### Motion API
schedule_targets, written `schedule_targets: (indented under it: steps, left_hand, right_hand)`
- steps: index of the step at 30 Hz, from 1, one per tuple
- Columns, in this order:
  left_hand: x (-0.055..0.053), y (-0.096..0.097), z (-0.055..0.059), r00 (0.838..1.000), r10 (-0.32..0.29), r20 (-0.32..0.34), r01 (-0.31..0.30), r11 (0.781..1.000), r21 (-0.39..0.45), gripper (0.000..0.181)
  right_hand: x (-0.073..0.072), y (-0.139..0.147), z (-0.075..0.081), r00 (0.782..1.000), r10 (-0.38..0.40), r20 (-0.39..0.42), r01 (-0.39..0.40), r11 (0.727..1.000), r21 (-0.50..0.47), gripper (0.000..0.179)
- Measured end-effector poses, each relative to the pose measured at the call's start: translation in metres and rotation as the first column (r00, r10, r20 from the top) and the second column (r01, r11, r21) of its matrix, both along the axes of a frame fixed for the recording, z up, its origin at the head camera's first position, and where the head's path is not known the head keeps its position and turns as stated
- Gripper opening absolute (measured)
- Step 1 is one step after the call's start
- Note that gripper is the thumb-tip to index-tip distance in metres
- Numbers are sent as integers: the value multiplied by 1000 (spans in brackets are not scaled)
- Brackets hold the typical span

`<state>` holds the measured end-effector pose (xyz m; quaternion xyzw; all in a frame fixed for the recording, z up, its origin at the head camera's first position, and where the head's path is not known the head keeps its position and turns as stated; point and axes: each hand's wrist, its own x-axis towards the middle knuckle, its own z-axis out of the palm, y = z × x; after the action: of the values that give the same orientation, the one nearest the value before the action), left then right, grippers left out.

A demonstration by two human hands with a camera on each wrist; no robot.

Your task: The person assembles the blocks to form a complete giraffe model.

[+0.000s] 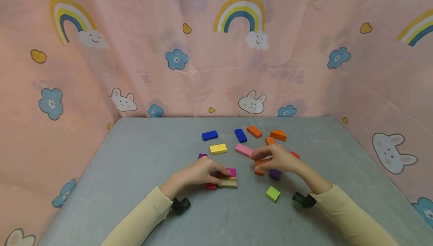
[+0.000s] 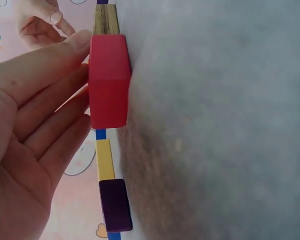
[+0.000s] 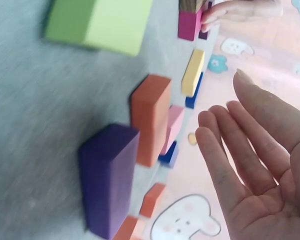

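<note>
My left hand point(image 1: 203, 171) reaches over a small group of blocks: a wood-grained block point(image 1: 230, 183), a magenta block point(image 1: 232, 172) behind it, and a red block point(image 2: 109, 82) at its left end. In the left wrist view the thumb and fairly straight fingers reach the red block's upper edge, their tips partly hidden behind it. My right hand point(image 1: 278, 157) is above an orange block point(image 3: 151, 120), fingers extended and gently bent, nothing between them. In the right wrist view that hand shows apart from the orange block and the dark purple block point(image 3: 110, 180) beside it.
A lime green block point(image 1: 272, 193) lies nearest the front. Farther back are a yellow block point(image 1: 218, 148), a pink block point(image 1: 244, 150), two blue blocks and several orange ones. The grey table point(image 1: 152, 137) meets a patterned pink curtain point(image 1: 203, 88).
</note>
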<state>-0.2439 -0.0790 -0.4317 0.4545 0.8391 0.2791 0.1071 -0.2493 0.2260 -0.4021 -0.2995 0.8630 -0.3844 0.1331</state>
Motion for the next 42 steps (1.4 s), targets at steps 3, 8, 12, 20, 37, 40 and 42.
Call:
schedule_targets:
  steps: [3, 8, 12, 20, 37, 40, 42]
  left_hand:
    - [0, -1, 0, 1000, 11, 6, -11, 1000, 0, 32]
    - [0, -1, 0, 1000, 15, 22, -14, 1000, -9, 32]
    - [1, -1, -1, 1000, 14, 17, -14, 1000, -4, 32]
    - [0, 0, -1, 1000, 21, -2, -21, 1000, 3, 32]
    - [-1, 1, -2, 1000, 21, 10, -21, 1000, -4, 31]
    - [-1, 0, -2, 1000, 20, 5, -20, 1000, -3, 32]
    - [-2, 0, -2, 1000, 22, 9, -22, 1000, -4, 32]
  right_hand:
    - [0, 8, -2, 1000, -22, 2, 22, 1000, -16, 37]
    - [1, 23, -6, 998, -60, -19, 60, 998, -5, 37]
    - [4, 37, -7, 995, -84, -58, 86, 996, 27, 39]
    - [6, 61, -10, 988, -111, -109, 120, 990, 78, 41]
    - [-1, 70, -22, 994, -78, -78, 90, 983, 161, 44]
    - [-3, 69, -22, 996, -67, -64, 76, 985, 156, 44]
    - [-5, 68, -21, 997, -54, -59, 63, 985, 162, 43]
